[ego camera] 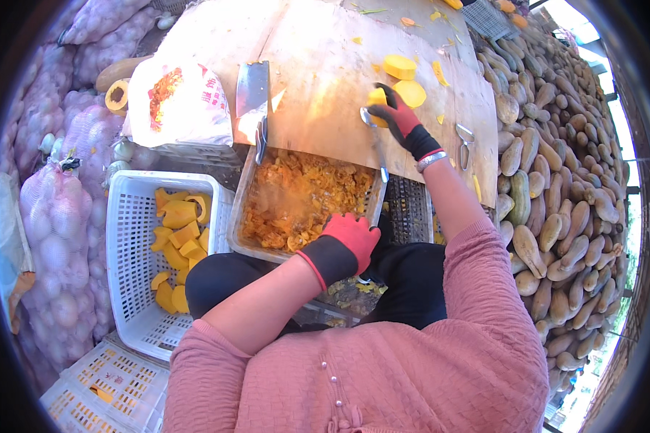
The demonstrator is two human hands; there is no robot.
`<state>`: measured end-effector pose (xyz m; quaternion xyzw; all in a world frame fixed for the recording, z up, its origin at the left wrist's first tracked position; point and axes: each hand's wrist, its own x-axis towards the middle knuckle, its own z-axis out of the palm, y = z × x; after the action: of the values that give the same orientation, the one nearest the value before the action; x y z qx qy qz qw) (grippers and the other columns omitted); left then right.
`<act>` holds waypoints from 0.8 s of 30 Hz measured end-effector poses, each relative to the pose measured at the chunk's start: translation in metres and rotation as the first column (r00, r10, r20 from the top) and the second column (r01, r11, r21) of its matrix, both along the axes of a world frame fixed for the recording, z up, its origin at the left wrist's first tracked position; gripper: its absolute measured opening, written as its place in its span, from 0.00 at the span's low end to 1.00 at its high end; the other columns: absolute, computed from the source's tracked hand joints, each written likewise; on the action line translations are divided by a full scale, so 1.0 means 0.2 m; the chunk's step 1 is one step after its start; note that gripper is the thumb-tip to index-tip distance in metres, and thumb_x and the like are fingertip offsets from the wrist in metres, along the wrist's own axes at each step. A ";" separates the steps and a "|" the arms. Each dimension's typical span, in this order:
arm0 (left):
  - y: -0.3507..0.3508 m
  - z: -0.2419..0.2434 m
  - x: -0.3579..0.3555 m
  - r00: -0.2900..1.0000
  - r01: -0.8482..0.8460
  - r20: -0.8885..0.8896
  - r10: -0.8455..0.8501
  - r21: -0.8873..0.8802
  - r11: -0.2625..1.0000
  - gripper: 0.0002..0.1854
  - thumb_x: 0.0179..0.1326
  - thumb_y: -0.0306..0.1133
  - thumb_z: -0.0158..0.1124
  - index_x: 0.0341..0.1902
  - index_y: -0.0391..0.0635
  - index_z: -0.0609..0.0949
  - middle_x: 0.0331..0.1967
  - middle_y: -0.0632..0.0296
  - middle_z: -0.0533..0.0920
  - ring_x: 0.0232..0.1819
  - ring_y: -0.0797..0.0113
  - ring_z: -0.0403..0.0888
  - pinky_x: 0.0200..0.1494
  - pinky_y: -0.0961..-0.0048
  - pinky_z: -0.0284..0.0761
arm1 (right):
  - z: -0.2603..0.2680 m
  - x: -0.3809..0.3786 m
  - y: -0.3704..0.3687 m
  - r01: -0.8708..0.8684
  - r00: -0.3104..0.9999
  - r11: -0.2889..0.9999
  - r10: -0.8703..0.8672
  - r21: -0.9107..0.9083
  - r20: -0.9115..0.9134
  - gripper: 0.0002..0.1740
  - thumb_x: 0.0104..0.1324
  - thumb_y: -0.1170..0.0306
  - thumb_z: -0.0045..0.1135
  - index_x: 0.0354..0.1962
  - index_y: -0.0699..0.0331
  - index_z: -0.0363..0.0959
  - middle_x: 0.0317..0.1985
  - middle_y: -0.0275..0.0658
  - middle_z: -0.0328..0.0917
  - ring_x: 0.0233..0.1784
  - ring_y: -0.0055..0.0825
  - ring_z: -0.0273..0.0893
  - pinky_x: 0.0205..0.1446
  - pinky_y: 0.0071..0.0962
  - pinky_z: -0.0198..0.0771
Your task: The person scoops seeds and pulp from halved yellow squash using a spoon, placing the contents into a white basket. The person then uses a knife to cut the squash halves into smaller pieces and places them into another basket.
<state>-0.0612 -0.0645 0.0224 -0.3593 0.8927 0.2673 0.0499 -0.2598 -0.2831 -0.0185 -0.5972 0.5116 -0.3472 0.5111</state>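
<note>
My right hand (398,116), in a red and black glove, grips a peeled pumpkin piece (377,97) over the wooden board. A metal spoon (379,142) lies beneath and beside that piece, its handle reaching past the board's edge. My left hand (346,243), gloved the same way, rests at the near right rim of a plastic tub (238,216) of pumpkin pulp and seeds; its fingertips are partly hidden, so its hold is unclear. Two cut pumpkin rounds (400,67) lie beyond my right hand. A peeler (465,146) lies to the right.
A cleaver (253,89) and a black-handled knife (261,140) lie at the board's left side, near a white sack (179,103). Left of the tub stands a white basket (114,233) with pumpkin pieces. Whole pumpkins (552,216) are heaped at right, netted onions (54,243) at left.
</note>
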 end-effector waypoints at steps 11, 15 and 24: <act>0.02 -0.13 -0.04 0.997 -0.056 -0.065 0.051 -0.072 0.996 0.17 0.59 0.38 0.60 0.52 0.49 0.81 0.48 0.51 0.83 0.51 0.48 0.81 0.49 0.51 0.74 | 0.20 1.02 0.32 -0.508 0.847 0.850 0.523 -0.143 0.097 0.46 0.66 0.49 0.62 0.72 0.66 0.56 0.61 0.55 0.74 0.60 0.39 0.77 0.65 0.34 0.70; 0.01 -0.05 -0.01 1.000 -0.003 0.001 0.003 -0.036 0.999 0.21 0.53 0.41 0.66 0.51 0.49 0.79 0.45 0.52 0.81 0.47 0.49 0.81 0.46 0.50 0.75 | -0.03 0.42 -0.20 0.001 0.877 0.827 -0.271 -0.563 -0.396 0.50 0.59 0.42 0.65 0.67 0.71 0.63 0.64 0.57 0.71 0.67 0.49 0.68 0.71 0.42 0.63; 0.05 -0.01 0.00 0.999 0.011 -0.047 -0.012 -0.023 1.000 0.19 0.54 0.41 0.66 0.49 0.50 0.80 0.42 0.55 0.81 0.45 0.53 0.81 0.43 0.53 0.74 | 0.02 -0.14 -0.69 0.336 0.318 0.921 -0.307 -0.196 -0.897 0.67 0.47 0.35 0.71 0.77 0.53 0.47 0.70 0.54 0.62 0.72 0.53 0.63 0.72 0.49 0.59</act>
<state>-0.0607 -0.0548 0.0196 -0.3482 0.8987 0.2653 0.0262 -0.2885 -0.4205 -0.0144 -0.5672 0.8189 -0.0483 0.0730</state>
